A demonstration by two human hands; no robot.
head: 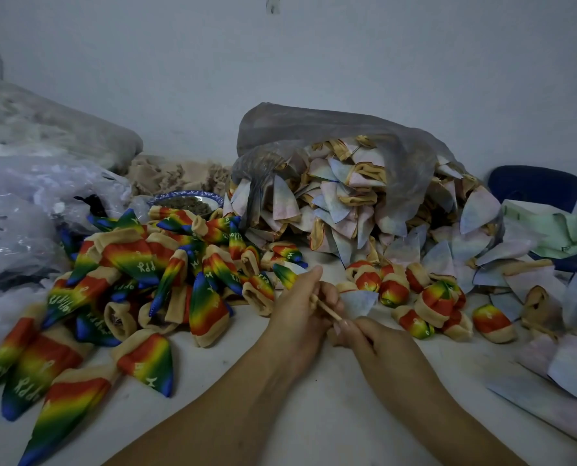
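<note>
Up front, left hand (300, 307) and right hand (377, 341) pinch — apparently — pale fabric (359, 302).

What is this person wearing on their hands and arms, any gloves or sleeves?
Nothing that shows. The left hand and right hand are bare, with no gloves, rings or bracelets. The left forearm and right forearm are bare too: no sleeves, watch or bands in view.

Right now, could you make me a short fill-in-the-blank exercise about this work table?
1. The left hand and the right hand both hold a thin wooden ____.
2. The pale cloth cones spill from a grey plastic ____.
3. The rainbow cones carry the white word ____.
Missing words: stick; bag; Happy.
</note>
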